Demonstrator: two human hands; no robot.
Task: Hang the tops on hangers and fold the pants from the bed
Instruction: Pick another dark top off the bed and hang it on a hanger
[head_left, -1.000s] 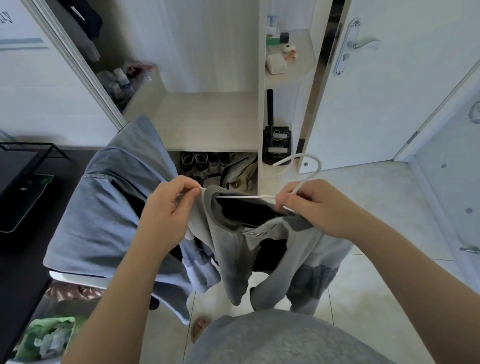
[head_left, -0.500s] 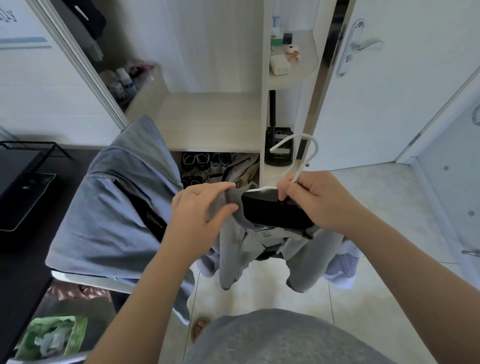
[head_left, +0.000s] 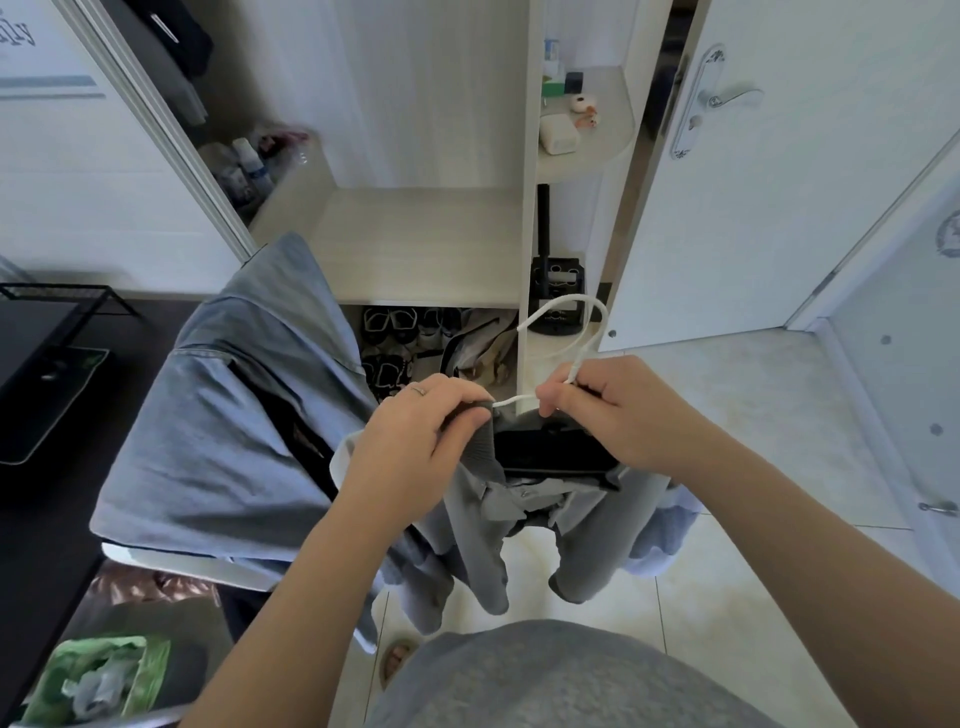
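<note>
A grey top (head_left: 483, 519) with a ribbed collar hangs in front of me, its sleeves dangling toward the floor. My left hand (head_left: 415, 441) grips the collar at the left side. A white hanger (head_left: 576, 332) has its hook sticking up above the collar. My right hand (head_left: 618, 415) pinches the hanger's neck just below the hook, and one white arm of the hanger runs across to my left hand. A light blue garment (head_left: 660, 535) peeks out behind the grey top on the right.
A chair draped with blue-grey clothing (head_left: 223, 415) stands close on my left. An open wardrobe (head_left: 415, 244) with a bare shelf is ahead, shoes (head_left: 395, 338) below it. A white door (head_left: 769, 182) stands to the right, a dark desk (head_left: 36, 364) to the left.
My left hand has moved right along the collar toward the hanger's neck. The top and hanger have risen slightly, and the collar now sits bunched between both hands.
</note>
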